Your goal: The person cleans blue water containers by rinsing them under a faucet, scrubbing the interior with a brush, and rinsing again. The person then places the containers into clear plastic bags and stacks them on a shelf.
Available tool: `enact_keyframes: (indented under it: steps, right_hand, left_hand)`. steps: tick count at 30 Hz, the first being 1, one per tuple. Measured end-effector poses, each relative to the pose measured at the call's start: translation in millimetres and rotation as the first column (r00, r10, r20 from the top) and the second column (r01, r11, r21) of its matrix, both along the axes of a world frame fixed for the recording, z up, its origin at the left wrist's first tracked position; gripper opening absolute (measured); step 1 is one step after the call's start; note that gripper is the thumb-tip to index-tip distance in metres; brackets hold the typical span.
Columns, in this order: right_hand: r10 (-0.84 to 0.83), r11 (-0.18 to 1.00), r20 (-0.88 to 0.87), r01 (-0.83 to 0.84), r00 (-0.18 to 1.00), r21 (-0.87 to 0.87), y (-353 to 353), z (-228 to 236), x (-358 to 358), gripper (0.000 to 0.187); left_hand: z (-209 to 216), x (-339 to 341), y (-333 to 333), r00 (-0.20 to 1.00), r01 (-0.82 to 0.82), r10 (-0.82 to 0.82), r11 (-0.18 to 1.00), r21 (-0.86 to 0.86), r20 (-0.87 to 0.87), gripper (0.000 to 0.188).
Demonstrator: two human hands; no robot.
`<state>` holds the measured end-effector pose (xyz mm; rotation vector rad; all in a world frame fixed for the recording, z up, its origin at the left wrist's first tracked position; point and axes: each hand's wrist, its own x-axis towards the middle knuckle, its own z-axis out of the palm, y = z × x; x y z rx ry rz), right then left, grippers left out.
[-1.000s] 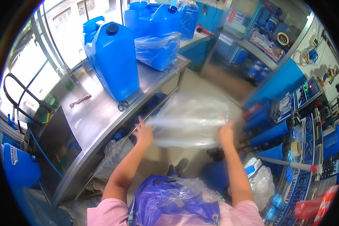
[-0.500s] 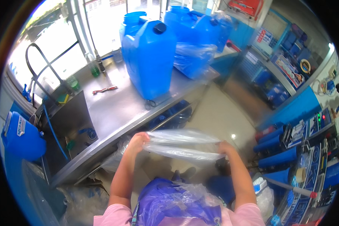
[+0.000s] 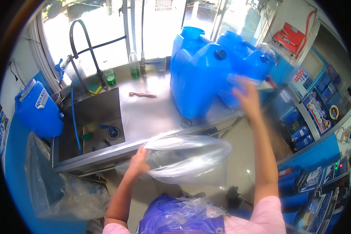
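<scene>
My left hand [image 3: 139, 160] is closed on the rim of a large clear plastic bag [image 3: 183, 171], which hangs with its mouth spread wide in front of the steel counter. My right hand [image 3: 246, 95] is raised off the bag, beside the blue jugs. It is blurred, but its thumb and fingers look apart, with nothing visible in them. The nearer blue jug [image 3: 197, 87] stands on the counter with a black cap and a wide open neck. Behind it is a second blue jug [image 3: 247, 58], partly wrapped in clear plastic; my right hand overlaps its lower part in view.
A steel sink [image 3: 93, 128] with a tall faucet [image 3: 90, 50] lies left of the counter top [image 3: 142, 111]. A red-handled toothbrush [image 3: 142, 94], green liquid bottles [image 3: 134, 70] and a sponge [image 3: 94, 89] sit there. Another blue jug [image 3: 41, 109] is at far left.
My right hand has let go of the bag and moved up and forward to the jugs. My left hand still holds the bag, whose mouth has opened wider. The view has shifted left.
</scene>
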<state>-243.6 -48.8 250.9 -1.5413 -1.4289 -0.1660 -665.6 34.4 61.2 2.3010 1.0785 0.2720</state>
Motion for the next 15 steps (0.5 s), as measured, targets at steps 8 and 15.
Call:
enact_keyframes:
  steps: [8, 15]
  right_hand:
    - [-0.264, 0.901, 0.376, 0.366, 0.888, -0.233, 140.4, 82.9, -26.2, 0.083]
    - [-0.491, 0.703, 0.340, 0.595, 0.802, -0.389, -25.3, 63.3, -58.8, 0.080]
  left_hand:
    - [49.3, 45.5, -41.5, 0.971, 0.173, -0.167, 0.985, -0.026, 0.172, 0.070]
    - [68.1, 46.1, -26.4, 0.963, 0.244, -0.232, 0.966, -0.084, 0.135, 0.066]
